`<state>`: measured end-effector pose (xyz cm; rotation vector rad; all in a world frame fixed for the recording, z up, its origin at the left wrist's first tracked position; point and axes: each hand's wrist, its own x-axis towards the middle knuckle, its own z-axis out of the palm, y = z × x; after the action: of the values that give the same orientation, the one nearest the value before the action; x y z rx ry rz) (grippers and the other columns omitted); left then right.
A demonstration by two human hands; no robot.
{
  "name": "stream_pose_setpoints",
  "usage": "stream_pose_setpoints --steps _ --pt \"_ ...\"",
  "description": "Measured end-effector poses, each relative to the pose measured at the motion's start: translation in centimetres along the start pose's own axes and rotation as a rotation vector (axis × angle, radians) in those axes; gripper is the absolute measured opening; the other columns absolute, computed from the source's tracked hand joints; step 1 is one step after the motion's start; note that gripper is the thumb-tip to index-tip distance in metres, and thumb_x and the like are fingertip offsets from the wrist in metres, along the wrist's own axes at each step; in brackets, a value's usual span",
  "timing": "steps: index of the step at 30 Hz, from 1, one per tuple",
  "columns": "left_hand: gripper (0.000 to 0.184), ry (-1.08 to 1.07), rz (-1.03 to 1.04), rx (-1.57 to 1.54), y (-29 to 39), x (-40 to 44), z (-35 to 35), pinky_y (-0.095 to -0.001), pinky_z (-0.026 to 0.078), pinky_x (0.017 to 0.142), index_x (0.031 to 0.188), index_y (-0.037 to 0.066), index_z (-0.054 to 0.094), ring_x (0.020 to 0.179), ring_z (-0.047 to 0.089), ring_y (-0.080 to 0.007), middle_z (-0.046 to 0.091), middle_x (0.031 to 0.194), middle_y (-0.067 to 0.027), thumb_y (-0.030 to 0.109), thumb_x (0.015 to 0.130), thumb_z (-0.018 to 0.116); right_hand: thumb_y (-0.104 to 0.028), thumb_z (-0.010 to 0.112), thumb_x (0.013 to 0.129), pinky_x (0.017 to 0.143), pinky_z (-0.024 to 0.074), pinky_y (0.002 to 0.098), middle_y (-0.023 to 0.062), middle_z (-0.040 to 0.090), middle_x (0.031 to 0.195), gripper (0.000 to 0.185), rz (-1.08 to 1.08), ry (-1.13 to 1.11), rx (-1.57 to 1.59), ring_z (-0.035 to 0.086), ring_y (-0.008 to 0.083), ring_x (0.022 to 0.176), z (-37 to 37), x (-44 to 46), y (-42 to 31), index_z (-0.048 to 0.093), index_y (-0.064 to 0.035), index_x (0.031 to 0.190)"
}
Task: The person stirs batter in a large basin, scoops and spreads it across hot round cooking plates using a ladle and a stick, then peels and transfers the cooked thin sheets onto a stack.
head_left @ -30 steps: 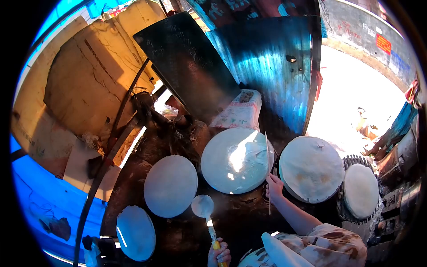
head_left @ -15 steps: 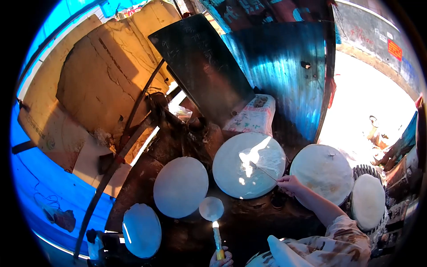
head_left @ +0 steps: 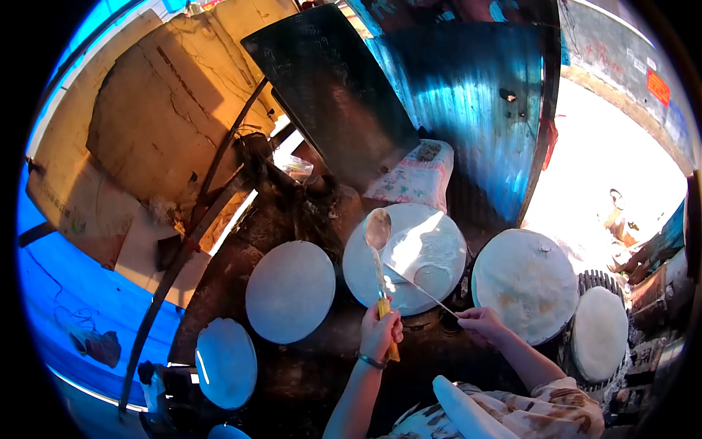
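Ladle at the centre of the frame, gripped in the closed left hand, its bowl over the upper left part of a white disc; the right hand, lower right of centre, pinches a thin stick whose far end reaches over the same disc, touching or not I cannot tell; a dark board slants at top centre, a blue tarp at lower left

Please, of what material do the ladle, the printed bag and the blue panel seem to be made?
Ladle: probably metal, its round head dull and smooth-looking; the yellow handle may be plastic or painted wood.
Printed bag: perhaps plastic or cloth, flexible, judging by its soft folds.
Blue panel: corrugated sheet, metal or plastic, with sheen along its ridges.
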<state>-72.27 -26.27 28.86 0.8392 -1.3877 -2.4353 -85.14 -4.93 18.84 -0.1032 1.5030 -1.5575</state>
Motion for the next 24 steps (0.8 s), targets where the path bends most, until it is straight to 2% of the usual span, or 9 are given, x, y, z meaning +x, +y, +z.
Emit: stream_pose_setpoints --steps 3,5,9,13,15,18,21,23,24 --pt "0.033 0.231 -0.009 0.085 -5.0 3.7 2.3 -0.0223 0.037 0.039 0.113 0.007 0.037 0.046 0.04 -0.0084 0.044 0.07 -0.0032 0.009 0.084 0.051 -0.019 0.056 0.085 0.03 0.0276 0.02 -0.0021 0.042 0.051 0.013 -0.204 0.388 0.328 0.038 0.007 0.034 3.1 0.4 4.9 0.054 -0.0096 0.095" --pt "0.03 0.366 -0.06 0.151 -7.5 3.8 3.5 -0.0225 0.037 0.039 0.111 0.009 0.036 0.047 0.041 -0.0085 0.043 0.069 -0.0031 0.01 0.084 0.05 -0.017 0.057 0.084 0.029 0.0284 0.0212 -0.0019 0.042 0.052 0.017 -0.177 0.364 0.461 0.037 0.0076 0.033 6.3 1.6 6.1 0.054 -0.0078 0.097" --pt "0.017 0.375 -0.179 -0.038 -9.5 2.7 4.3 -0.0221 0.038 0.041 0.098 0.012 0.037 0.046 0.04 -0.0085 0.042 0.068 -0.0022 0.013 0.086 0.049 -0.016 0.062 0.081 0.049 0.0397 0.0163 0.0006 0.058 0.073 0.026 -0.365 0.161 0.346 0.051 0.0055 0.058 8.7 8.1 8.7 0.059 -0.0007 0.102" --pt "0.013 0.22 -0.433 -0.534 -8.1 3.2 1.1 -0.0206 0.036 0.042 0.08 0.012 0.038 0.045 0.036 -0.0059 0.038 0.06 0.0013 0.017 0.089 0.046 -0.018 0.061 0.082 0.036 0.0336 0.0193 -0.0004 0.053 0.061 0.027 -0.058 -0.045 0.134 0.044 0.0061 0.042 5.5 7.7 -0.1 0.059 -0.0051 0.105" --pt "0.011 0.153 -0.465 -0.569 -6.6 3.0 -0.6 -0.0211 0.035 0.042 0.081 0.013 0.039 0.045 0.035 -0.0064 0.039 0.062 0.0012 0.014 0.088 0.047 -0.018 0.06 0.082 0.031 0.0279 0.0207 -0.0019 0.046 0.054 0.023 -0.11 0.226 0.231 0.037 0.006 0.035 3.2 7.7 -1.9 0.06 -0.0075 0.103" --pt "0.012 0.093 -0.544 -0.636 -6.9 3.2 -2.2 -0.0193 0.033 0.041 0.079 0.013 0.04 0.044 0.034 -0.0057 0.037 0.061 0.0024 0.015 0.088 0.048 -0.017 0.059 0.082 0.032 0.0276 0.0199 -0.0029 0.043 0.052 0.019 -0.075 0.277 0.082 0.036 0.0056 0.036 3.1 7.8 -2.3 0.06 -0.008 0.099" --pt "0.007 0.024 -0.603 -0.75 -7.0 3.1 -2.4 -0.0185 0.032 0.04 0.082 0.011 0.042 0.043 0.034 -0.0051 0.036 0.058 0.0034 0.013 0.088 0.047 -0.018 0.058 0.083 0.032 0.0273 0.0194 -0.0036 0.04 0.051 0.018 -0.042 0.083 -0.093 0.035 0.0055 0.036 6.9 7.4 -1.1 0.059 -0.0073 0.098" --pt "0.012 -0.132 -0.553 -0.883 -5.4 2.4 -2.2 -0.0181 0.034 0.038 0.078 0.006 0.044 0.041 0.035 -0.0043 0.034 0.052 0.0044 0.011 0.089 0.044 -0.018 0.057 0.084 0.032 0.0273 0.0204 -0.0021 0.042 0.053 0.017 0.09 -0.064 0.203 0.035 0.0055 0.035 8.7 6.4 -1.0 0.06 -0.0071 0.098" --pt "0.009 -0.236 -0.579 -1.133 -3.6 1.7 -2.9 -0.0184 0.035 0.038 0.089 0.002 0.048 0.04 0.035 -0.0047 0.035 0.051 0.0035 0.008 0.089 0.041 -0.018 0.057 0.084 0.032 0.0273 0.0204 -0.0021 0.042 0.053 0.017 0.093 -0.064 0.201 0.035 0.0055 0.035 8.8 5.8 -1.2 0.06 -0.0071 0.098"
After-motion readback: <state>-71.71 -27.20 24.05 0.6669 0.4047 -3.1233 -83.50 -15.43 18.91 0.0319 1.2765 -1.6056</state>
